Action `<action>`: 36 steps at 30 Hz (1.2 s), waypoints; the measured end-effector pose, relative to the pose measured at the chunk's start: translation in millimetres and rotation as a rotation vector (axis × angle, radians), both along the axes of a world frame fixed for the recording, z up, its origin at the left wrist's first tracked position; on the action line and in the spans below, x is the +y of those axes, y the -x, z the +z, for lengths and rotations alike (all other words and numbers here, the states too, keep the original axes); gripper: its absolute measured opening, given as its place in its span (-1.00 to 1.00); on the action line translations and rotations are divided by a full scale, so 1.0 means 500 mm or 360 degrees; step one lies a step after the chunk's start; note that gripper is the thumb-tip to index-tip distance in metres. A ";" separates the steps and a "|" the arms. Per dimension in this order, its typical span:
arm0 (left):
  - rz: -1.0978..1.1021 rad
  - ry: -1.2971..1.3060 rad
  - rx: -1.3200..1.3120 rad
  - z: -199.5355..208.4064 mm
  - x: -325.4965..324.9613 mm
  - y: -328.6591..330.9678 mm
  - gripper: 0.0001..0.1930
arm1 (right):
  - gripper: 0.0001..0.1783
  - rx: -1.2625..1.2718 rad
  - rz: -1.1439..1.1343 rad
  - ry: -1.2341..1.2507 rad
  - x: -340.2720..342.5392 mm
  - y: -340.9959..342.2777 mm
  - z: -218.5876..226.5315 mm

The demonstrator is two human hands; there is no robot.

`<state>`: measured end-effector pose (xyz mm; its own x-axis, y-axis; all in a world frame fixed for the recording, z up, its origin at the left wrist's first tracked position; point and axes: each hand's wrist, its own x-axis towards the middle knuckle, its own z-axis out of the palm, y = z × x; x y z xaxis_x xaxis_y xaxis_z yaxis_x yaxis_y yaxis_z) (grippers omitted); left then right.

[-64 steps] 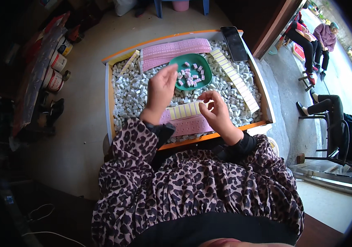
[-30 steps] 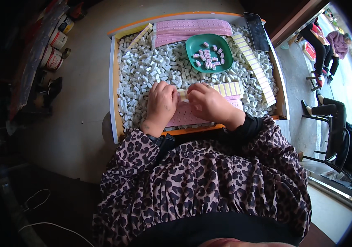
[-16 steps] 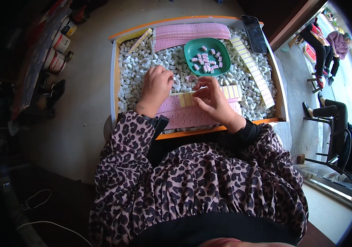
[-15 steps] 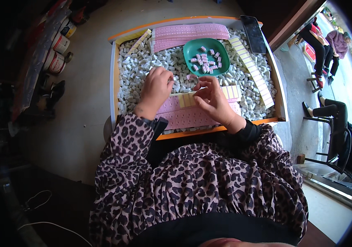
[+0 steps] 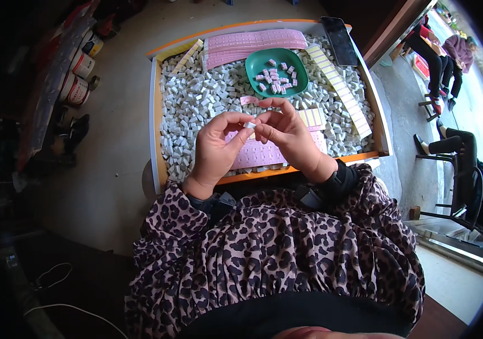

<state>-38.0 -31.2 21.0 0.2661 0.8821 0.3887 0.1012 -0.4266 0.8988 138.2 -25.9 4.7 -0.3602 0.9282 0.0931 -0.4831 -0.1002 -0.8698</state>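
Above the near part of a shallow tray my two hands meet at a small white block (image 5: 250, 125). My left hand (image 5: 210, 146) pinches it between thumb and forefinger. Closed at the block's right end are the thumb and fingertips of my right hand (image 5: 293, 138); whether a label is between them is too small to tell. Beneath the hands lie pink printed sheets (image 5: 261, 156) and a strip of cream labels (image 5: 312, 118), partly covered. A short pink strip (image 5: 248, 100) lies just beyond. Farther back, a green plate (image 5: 251, 81) carries several blocks with pink labels.
Loose grey-white blocks (image 5: 190, 113) fill the orange-edged tray (image 5: 155, 121). More pink sheets (image 5: 252, 45) lie at the back, and a cream label strip (image 5: 340, 90) on the right. A black phone (image 5: 339, 42) rests at the far right corner. Other people sit outside at the right.
My hands have come together from apart, and a white block now shows between their fingertips. The tray appears slightly higher and farther left in view.
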 end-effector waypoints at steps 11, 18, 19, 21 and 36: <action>0.0203 0.0693 -0.0833 -0.010 -0.003 -0.010 -0.83 | -0.76 -0.0134 -0.0376 -0.0145 -0.004 -0.003 0.016; 0.0058 0.0812 -0.0711 -0.020 -0.005 -0.025 -0.77 | -0.70 -0.0185 -0.0330 -0.0168 0.002 0.001 -0.010; 0.0050 0.0818 -0.0692 -0.018 -0.004 -0.027 -0.76 | -0.70 -0.0211 -0.0347 -0.0162 0.003 0.001 -0.009; 0.0057 0.0793 -0.0649 -0.017 -0.002 -0.032 -0.76 | -0.70 -0.0237 -0.0364 -0.0151 0.006 -0.001 -0.009; -0.0032 0.0707 -0.0574 -0.014 -0.001 -0.036 -0.76 | -0.67 -0.0164 -0.0288 -0.0153 0.007 -0.001 -0.015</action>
<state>-19.8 -31.5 14.0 0.2040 0.9776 0.0509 -0.2492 0.0015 0.9685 138.5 -22.3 -2.6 -0.2010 0.9672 0.1556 -0.3937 0.0657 -0.9169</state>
